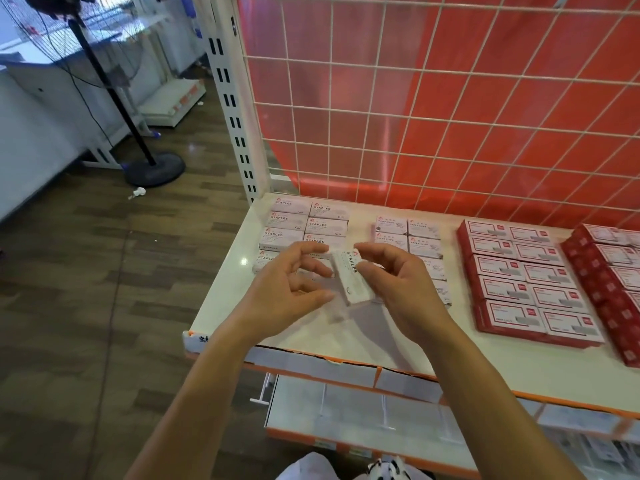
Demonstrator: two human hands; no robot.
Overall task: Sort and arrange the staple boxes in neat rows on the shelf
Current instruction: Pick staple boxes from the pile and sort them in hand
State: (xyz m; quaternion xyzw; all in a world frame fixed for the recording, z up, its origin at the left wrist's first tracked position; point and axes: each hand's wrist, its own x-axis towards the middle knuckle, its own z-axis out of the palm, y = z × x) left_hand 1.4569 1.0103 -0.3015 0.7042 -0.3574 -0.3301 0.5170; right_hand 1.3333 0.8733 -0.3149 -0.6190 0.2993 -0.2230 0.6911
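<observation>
Two bare forearms [194,393] are seen reaching from the bottom edge over the white shop shelf [221,306]. A small white cardboard box printed STAPLES [352,280] is grasped by the right hand [398,282]. It is lifted above the shelf's front left part and turned lengthwise, with the thumb laid on its printed face and the fingers curled behind it. The left hand [287,282] is poised just beside the box, released, its fingers loosely curved and spread; whether a fingertip touches the box's left edge cannot be told. Behind the hands, matching white staple boxes [304,225] are laid flat in two columns at the shelf's back left corner. White paper clip boxes [408,233] are ranged to their right, and red-and-white boxes [526,282] are set further right in two columns. A white wire grid over red backing [450,98] is stood behind the shelf.
</observation>
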